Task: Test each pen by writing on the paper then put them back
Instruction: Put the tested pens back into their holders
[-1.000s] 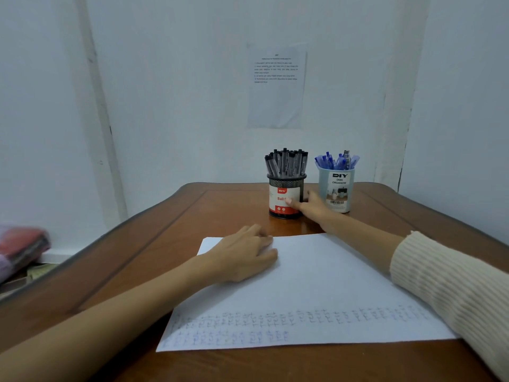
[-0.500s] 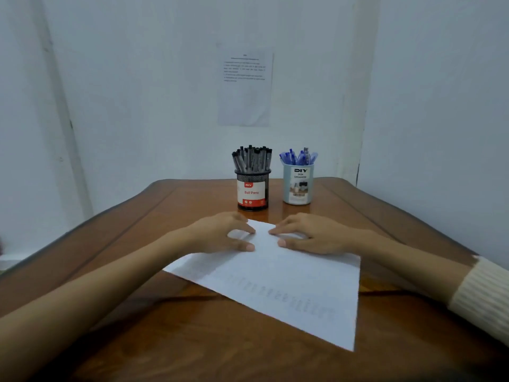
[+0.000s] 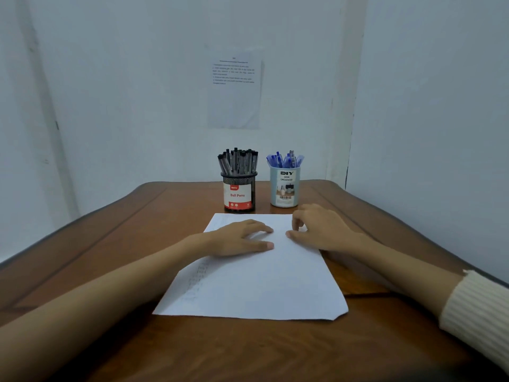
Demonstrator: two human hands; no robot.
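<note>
left grip (image 3: 242,238), right grip (image 3: 316,230) fingers apart, pressing paper (image 3: 256,285) | no pen held | risk: reach tips Ball Pens cup (image 3: 239,193), paper skews

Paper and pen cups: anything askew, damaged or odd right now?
On the paper, the near right corner looks clipped or folded, not square, and its faint writing runs sideways along the left edge. The black mesh cup and the pale blue cup stand upright; nothing spilled.
</note>
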